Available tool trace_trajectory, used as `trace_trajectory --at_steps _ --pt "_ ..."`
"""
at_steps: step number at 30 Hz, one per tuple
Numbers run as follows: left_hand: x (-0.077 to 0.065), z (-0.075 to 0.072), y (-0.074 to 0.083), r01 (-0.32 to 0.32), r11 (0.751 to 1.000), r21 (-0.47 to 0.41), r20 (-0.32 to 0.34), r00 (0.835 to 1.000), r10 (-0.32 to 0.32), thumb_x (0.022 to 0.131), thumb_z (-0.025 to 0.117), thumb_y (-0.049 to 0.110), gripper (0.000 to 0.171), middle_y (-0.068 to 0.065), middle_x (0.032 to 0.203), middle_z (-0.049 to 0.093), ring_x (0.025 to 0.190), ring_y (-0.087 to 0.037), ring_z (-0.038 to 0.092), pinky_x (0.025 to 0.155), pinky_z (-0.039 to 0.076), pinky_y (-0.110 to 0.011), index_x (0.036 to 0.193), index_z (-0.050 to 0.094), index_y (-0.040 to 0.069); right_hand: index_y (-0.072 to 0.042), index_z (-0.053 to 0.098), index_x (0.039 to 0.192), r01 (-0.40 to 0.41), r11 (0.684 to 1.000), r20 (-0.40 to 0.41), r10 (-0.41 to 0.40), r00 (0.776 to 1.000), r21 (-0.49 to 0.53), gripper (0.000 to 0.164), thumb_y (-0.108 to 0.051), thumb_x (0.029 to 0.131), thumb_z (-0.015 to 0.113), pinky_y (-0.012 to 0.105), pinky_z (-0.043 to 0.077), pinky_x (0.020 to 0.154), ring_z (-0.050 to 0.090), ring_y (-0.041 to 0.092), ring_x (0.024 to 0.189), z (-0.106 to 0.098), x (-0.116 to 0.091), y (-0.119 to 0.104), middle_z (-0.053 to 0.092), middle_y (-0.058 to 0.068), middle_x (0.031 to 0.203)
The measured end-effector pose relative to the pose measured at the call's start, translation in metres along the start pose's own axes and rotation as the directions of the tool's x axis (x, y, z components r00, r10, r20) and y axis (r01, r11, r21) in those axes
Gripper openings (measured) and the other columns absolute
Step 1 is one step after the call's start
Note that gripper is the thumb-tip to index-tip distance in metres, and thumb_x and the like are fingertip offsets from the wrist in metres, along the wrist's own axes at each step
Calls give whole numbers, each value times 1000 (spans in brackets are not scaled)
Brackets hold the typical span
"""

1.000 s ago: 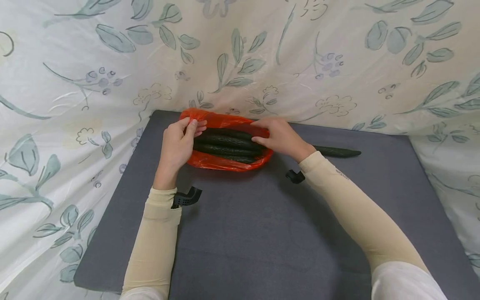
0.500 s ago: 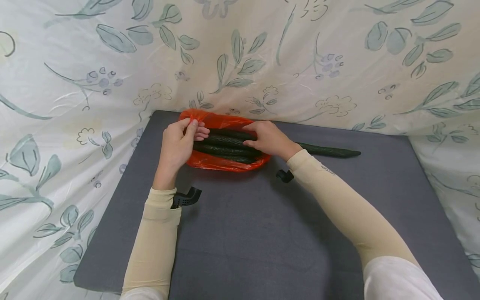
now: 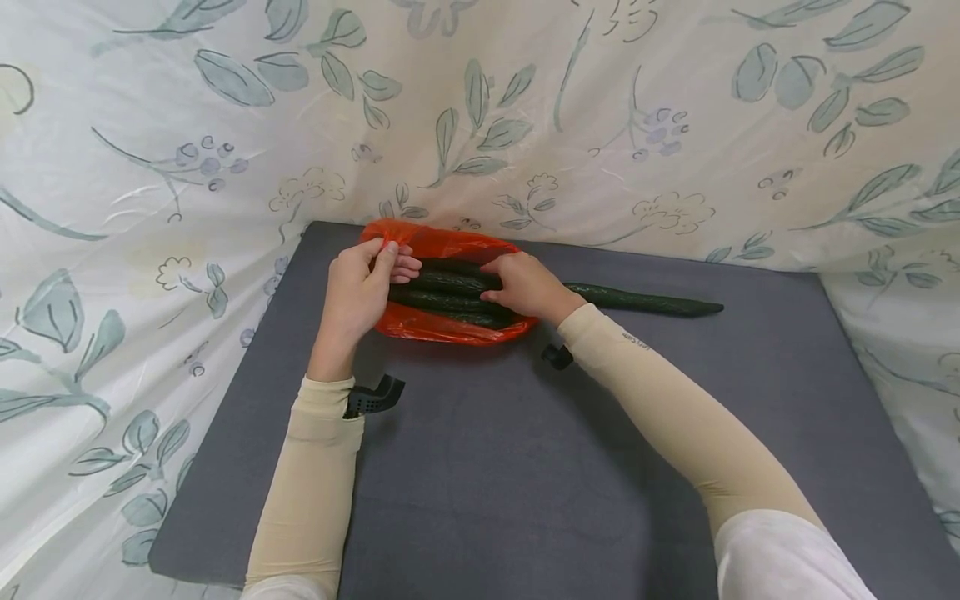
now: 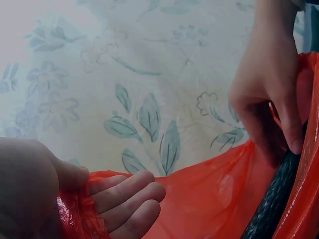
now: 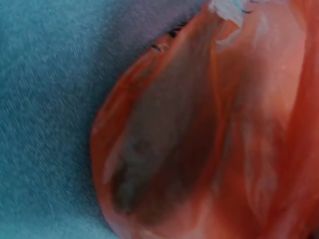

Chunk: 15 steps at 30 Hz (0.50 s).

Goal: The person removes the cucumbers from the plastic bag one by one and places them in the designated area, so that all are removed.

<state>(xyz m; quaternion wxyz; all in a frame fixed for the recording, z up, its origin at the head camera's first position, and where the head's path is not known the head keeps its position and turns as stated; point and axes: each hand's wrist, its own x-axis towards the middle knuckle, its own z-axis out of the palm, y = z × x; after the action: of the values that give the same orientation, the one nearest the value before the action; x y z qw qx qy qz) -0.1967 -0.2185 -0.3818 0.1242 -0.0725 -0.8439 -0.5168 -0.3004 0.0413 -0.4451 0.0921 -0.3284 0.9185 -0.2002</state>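
A red plastic bag lies open at the back of the grey table, with several long dark green cucumbers side by side in it. My left hand pinches the bag's left rim between thumb and forefinger; its other fingers reach out over the opening. Over the bag's right part, my right hand has its thumb and fingers around a cucumber, as the left wrist view shows. In the right wrist view the bag's red film covers dark cucumber shapes. The right hand itself is outside that view.
A single cucumber lies on the grey tabletop to the right of the bag, its left end hidden behind my right hand. A leaf-patterned curtain hangs right behind the table's back edge and along both sides.
My right hand has shifted left across the cucumbers in the bag, and more of the loose cucumber on the right now shows. The left hand has stayed at the rim.
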Motion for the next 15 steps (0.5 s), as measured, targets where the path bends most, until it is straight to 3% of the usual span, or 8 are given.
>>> trace_trajectory --at_steps 15 --pt "1 0 0 0 1000 15 4 1000 0 117 52 19 34 -12 107 80 91 -22 78 84 65 -33 116 78 -4 -6 77 134 10 982 -34 -16 999 -187 42 -27 98 85 50 61 97 72 30 113 12 4 -10 76 11 126"
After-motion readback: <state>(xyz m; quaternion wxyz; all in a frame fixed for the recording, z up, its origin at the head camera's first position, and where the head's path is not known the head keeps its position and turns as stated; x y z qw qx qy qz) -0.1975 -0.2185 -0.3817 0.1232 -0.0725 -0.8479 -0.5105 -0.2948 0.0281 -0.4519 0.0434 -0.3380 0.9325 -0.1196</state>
